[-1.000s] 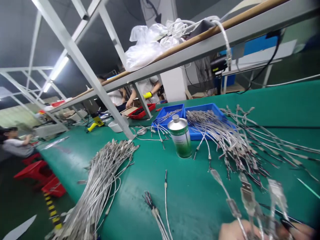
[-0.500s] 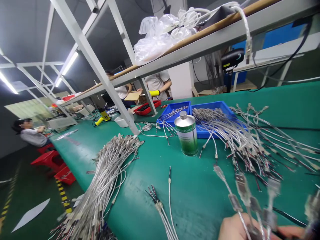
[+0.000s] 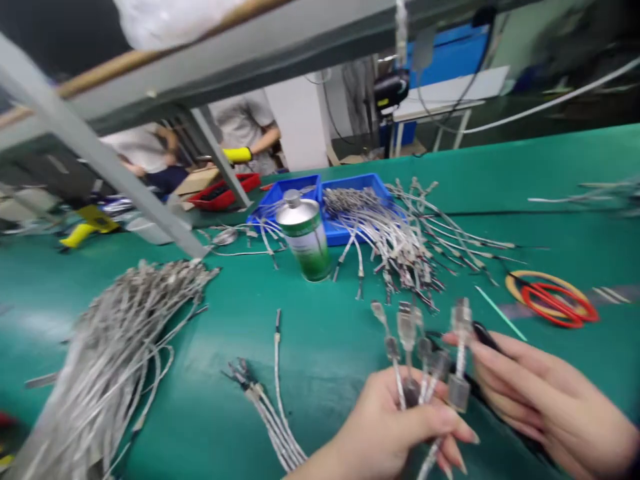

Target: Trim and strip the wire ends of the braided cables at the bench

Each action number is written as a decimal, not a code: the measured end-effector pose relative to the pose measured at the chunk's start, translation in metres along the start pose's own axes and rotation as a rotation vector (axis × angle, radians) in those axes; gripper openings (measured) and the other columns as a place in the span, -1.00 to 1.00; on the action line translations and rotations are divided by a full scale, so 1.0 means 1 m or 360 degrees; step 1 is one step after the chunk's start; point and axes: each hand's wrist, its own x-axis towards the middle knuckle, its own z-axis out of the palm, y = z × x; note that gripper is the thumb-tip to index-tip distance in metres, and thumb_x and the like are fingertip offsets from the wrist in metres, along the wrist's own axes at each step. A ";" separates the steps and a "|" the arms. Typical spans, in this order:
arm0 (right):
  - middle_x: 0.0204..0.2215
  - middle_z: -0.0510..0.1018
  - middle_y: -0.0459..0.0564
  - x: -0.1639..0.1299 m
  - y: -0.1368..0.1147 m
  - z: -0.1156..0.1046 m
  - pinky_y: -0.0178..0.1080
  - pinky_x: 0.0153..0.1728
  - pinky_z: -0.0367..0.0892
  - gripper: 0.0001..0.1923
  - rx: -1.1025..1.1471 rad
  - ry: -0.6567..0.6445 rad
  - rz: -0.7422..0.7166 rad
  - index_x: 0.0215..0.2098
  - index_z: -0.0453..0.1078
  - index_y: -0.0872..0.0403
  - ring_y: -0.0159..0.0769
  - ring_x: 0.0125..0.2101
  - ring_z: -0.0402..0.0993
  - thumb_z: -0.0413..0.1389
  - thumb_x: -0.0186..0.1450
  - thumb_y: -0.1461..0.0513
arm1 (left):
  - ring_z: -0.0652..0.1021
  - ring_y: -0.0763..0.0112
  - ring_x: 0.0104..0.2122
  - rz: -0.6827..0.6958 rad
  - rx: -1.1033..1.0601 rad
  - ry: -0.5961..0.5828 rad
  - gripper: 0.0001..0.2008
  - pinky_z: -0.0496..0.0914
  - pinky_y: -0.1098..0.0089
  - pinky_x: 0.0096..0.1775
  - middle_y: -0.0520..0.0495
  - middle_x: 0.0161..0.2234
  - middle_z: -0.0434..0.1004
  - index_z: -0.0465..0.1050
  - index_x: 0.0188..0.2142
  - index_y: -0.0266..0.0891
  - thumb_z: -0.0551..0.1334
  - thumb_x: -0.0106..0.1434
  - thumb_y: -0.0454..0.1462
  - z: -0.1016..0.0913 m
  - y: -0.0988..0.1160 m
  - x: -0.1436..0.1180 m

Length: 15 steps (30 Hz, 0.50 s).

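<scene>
My left hand is closed around several USB cables with clear-sleeved silver braid, their plugs pointing up. My right hand is beside it, with the fingers curled round a black tool whose kind I cannot make out. Its fingertips are at one upright USB plug; whether they pinch it is blurred. Left of the hands, a small bunch of cables and a single cable lie with their stripped wire ends facing away from me.
A large cable bundle lies at the left. Behind stand a green-and-silver can and blue trays with cables spilling out. Orange and yellow coils lie right. A shelf post rises at the left. Co-workers are beyond.
My view has swung to the right and down. Both hands now show more fully, with the left one still gripping the cables. The coils at the right have come into view.
</scene>
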 end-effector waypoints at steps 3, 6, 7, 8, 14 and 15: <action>-0.70 -0.06 -0.31 0.000 -0.002 0.003 -0.43 -0.73 -0.28 -0.71 0.0154 -0.0231 0.0012 -0.23 0.34 0.11 -0.59 -0.71 -0.26 0.18 0.28 0.06 | 0.48 0.57 -0.67 0.0020 -0.0015 0.0035 -0.65 0.33 0.63 -0.66 -0.08 -0.52 0.58 0.31 -0.29 -0.33 0.41 0.00 -0.27 0.004 0.003 -0.003; -0.72 -0.05 -0.32 0.003 -0.005 0.008 -0.44 -0.74 -0.26 -0.76 0.0287 -0.0313 -0.0027 -0.37 0.29 0.11 -0.59 -0.72 -0.27 0.15 0.31 0.12 | 0.47 0.63 -0.66 -0.0009 0.0019 -0.0017 -0.74 0.32 0.67 -0.64 -0.08 -0.51 0.58 0.31 -0.30 -0.35 0.36 0.10 -0.30 0.007 0.008 -0.007; -0.72 -0.04 -0.32 0.003 -0.005 0.009 -0.44 -0.74 -0.25 -0.76 0.0324 -0.0317 -0.0036 -0.38 0.26 0.10 -0.59 -0.72 -0.27 0.15 0.32 0.13 | 0.45 0.65 -0.66 -0.0018 0.0023 -0.0034 -0.76 0.32 0.68 -0.63 -0.08 -0.51 0.58 0.32 -0.30 -0.35 0.35 0.12 -0.30 0.008 0.009 -0.008; -0.72 -0.04 -0.32 0.003 -0.005 0.011 -0.44 -0.74 -0.24 -0.76 0.0351 -0.0319 -0.0043 -0.38 0.25 0.10 -0.59 -0.72 -0.27 0.15 0.32 0.13 | 0.44 0.66 -0.67 -0.0023 0.0024 -0.0043 -0.78 0.31 0.68 -0.64 -0.08 -0.50 0.58 0.32 -0.31 -0.35 0.34 0.13 -0.30 0.008 0.010 -0.009; -0.73 -0.02 -0.33 -0.001 0.001 0.016 -0.44 -0.73 -0.20 -0.74 0.0307 -0.0158 -0.0193 -0.35 0.22 0.09 -0.57 -0.72 -0.23 0.12 0.33 0.09 | 0.41 0.68 -0.68 -0.0057 0.0085 0.0134 -0.79 0.22 0.71 -0.67 -0.03 -0.54 0.55 0.39 -0.31 -0.35 0.37 0.09 -0.33 0.010 0.010 -0.010; -0.73 -0.02 -0.33 -0.002 0.001 0.016 -0.44 -0.73 -0.19 -0.73 0.0272 -0.0131 -0.0214 -0.36 0.21 0.09 -0.56 -0.72 -0.22 0.10 0.33 0.08 | 0.42 0.67 -0.68 -0.0056 0.0107 0.0158 -0.80 0.21 0.71 -0.68 -0.03 -0.55 0.55 0.40 -0.32 -0.36 0.37 0.08 -0.33 0.011 0.010 -0.009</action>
